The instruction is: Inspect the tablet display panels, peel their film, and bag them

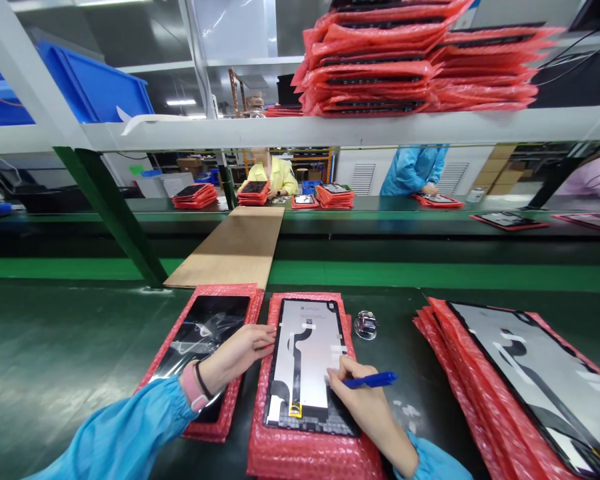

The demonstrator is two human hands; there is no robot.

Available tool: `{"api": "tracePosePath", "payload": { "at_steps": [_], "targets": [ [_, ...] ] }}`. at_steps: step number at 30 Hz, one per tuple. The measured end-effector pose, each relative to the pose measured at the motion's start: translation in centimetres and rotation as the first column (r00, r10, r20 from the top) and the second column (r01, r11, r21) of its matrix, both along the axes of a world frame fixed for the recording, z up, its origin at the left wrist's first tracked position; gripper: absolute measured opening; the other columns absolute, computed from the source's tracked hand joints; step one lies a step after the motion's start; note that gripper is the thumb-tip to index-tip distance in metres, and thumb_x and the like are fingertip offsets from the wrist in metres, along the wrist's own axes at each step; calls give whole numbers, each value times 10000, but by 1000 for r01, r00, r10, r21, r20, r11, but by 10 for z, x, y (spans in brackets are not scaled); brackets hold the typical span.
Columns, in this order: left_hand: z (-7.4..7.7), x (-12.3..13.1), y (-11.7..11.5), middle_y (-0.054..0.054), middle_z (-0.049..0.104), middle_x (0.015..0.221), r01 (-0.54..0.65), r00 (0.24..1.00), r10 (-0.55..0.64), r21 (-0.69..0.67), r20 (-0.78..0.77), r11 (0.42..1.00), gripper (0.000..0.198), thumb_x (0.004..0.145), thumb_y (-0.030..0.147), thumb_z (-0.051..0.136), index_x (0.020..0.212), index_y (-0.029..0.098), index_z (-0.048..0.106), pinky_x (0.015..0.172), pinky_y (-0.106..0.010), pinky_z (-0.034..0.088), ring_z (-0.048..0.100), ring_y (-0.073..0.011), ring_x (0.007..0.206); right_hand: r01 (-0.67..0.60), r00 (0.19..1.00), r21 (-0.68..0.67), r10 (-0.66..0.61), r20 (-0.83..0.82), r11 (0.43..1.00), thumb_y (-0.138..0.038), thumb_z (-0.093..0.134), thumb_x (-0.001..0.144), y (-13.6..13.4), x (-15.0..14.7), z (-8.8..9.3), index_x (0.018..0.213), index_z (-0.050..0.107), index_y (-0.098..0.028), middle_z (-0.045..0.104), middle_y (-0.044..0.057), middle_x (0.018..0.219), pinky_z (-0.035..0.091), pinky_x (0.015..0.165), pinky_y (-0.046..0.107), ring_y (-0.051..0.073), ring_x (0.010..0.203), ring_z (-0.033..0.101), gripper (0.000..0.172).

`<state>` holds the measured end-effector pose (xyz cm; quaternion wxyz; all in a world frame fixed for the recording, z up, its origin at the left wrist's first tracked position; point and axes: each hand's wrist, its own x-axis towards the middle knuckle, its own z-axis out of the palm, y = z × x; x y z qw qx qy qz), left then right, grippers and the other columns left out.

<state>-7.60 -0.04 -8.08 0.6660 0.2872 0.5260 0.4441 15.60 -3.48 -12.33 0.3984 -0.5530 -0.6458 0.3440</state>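
A tablet panel (307,353) lies back side up on a red bubble-wrap sheet (300,453) in front of me. My right hand (365,400) grips a blue pen (373,381), its tip resting on the panel's right edge. My left hand (240,353) presses its fingertips against the panel's left edge, fingers held together. To the left lies another panel (205,340), dark glass up, on its own red wrap.
A stack of panels in red wrap (520,387) sits at my right. A small tape roll (365,325) lies beyond the panel. A wooden board (237,247) bridges to the conveyor. Other workers stand across the line, and wrapped panels (410,63) fill the shelf above.
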Motion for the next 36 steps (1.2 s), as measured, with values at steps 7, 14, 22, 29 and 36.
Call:
{"api": "tracePosePath", "payload": {
  "at_steps": [7, 14, 22, 29, 36],
  "targets": [
    [-13, 0, 7, -48, 693, 688, -4, 1000, 4, 1, 15, 1000, 121, 581, 93, 719, 695, 104, 679, 645, -219, 452, 604, -101, 599, 50, 990, -35, -54, -130, 998, -397, 568, 668, 0, 4, -1, 480, 331, -239, 365, -43, 474, 246, 528, 275, 124, 488, 340, 342],
    [-7, 26, 11, -74, 712, 718, 119, 992, -122, 82, 31, 990, 254, 508, 105, 765, 740, 101, 662, 652, -270, 472, 652, -175, 656, -30, 926, -138, -25, -377, 990, -605, 597, 731, 9, 7, -12, 577, 398, -237, 353, -88, 404, 270, 439, 245, 82, 384, 267, 446],
    [-12, 48, 6, -83, 731, 920, 48, 999, -49, 197, -4, 979, 560, 518, 26, 656, 1062, 131, 574, 668, -311, 519, 690, -230, 747, 45, 882, -28, -53, -468, 999, -558, 701, 730, 5, 25, 10, 603, 556, -180, 431, -60, 471, 294, 458, 214, 78, 452, 369, 425],
    [41, 35, 3, -71, 704, 1101, -12, 999, 29, 456, -30, 890, 516, 657, 165, 744, 1144, 151, 577, 830, -277, 505, 659, -240, 995, 213, 731, 116, -79, -678, 970, -481, 609, 864, 19, 41, 57, 1009, 643, -216, 743, 58, 824, 487, 540, 232, 155, 655, 652, 304],
    [76, 27, -11, -50, 693, 1168, -77, 994, 108, 597, -16, 798, 535, 731, 270, 759, 1224, 206, 563, 902, -300, 519, 651, -249, 1065, 15, 770, 62, 28, -638, 998, -457, 679, 800, 19, 32, 94, 1038, 684, -189, 759, 102, 911, 586, 708, 341, 243, 821, 722, 358]
  ]
}}
